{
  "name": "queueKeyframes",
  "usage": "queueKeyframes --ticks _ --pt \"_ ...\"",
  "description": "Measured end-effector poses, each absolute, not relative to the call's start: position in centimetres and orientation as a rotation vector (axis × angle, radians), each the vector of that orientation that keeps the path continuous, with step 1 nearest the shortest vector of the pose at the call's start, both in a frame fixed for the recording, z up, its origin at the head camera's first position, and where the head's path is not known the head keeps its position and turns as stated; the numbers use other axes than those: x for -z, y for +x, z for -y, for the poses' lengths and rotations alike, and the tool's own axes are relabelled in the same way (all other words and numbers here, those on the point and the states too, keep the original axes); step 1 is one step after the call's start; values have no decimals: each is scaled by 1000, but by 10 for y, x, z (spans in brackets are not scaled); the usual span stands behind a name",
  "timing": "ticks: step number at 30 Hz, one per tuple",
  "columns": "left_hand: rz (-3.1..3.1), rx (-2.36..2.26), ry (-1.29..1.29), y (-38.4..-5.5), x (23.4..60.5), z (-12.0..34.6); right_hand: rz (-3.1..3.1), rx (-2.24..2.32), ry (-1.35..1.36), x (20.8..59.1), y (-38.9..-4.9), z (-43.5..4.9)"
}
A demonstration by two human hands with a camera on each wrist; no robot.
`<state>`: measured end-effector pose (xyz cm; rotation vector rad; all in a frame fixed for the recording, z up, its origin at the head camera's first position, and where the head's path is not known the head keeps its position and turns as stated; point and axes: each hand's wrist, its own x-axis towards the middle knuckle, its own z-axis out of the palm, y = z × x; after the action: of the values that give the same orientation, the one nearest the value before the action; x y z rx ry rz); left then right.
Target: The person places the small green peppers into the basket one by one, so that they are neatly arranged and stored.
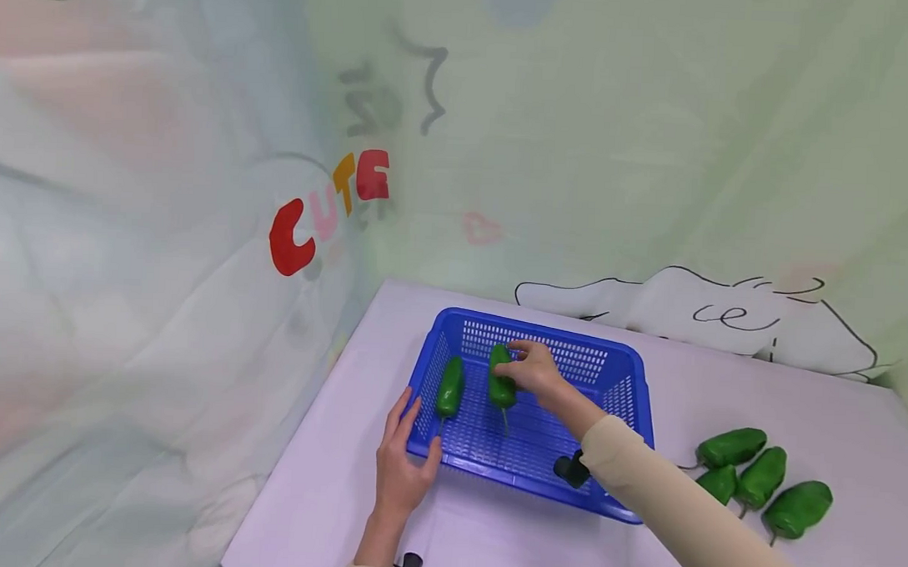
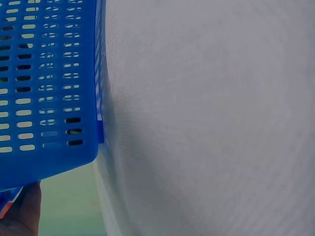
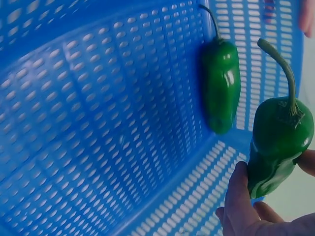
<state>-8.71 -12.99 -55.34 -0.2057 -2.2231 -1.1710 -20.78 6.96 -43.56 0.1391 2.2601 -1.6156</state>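
Observation:
My right hand [image 1: 533, 371] pinches a green pepper [image 1: 501, 385] between thumb and fingers, inside the blue plastic basket [image 1: 522, 478]. In the right wrist view this held pepper [image 3: 281, 130] is tilted, its curved stem pointing away from the fingers. A second green pepper [image 1: 449, 388] lies on the basket floor along the left wall, also seen as the glossy pepper [image 3: 221, 86] in the right wrist view. My left hand [image 1: 406, 474] rests at the basket's near left corner, straight fingers along the left rim and thumb at the front rim.
Several green peppers [image 1: 762, 478] lie in a loose group on the white-covered table [image 1: 535, 545], right of the basket. Printed cloth hangs behind the table, and a pale cloth wall [image 1: 160, 307] stands close on the left. A dark camera mount [image 1: 571, 469] sits under the right wrist.

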Motion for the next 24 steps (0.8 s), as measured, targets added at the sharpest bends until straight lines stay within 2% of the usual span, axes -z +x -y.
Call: queueKeyframes --ticks 8,24 --pt "2216 1143 -202 -89 553 129 -2291 1537 90 451 -217 -46" --pt "2216 1167 -194 -89 554 129 -2306 1510 125 485 -224 -28"
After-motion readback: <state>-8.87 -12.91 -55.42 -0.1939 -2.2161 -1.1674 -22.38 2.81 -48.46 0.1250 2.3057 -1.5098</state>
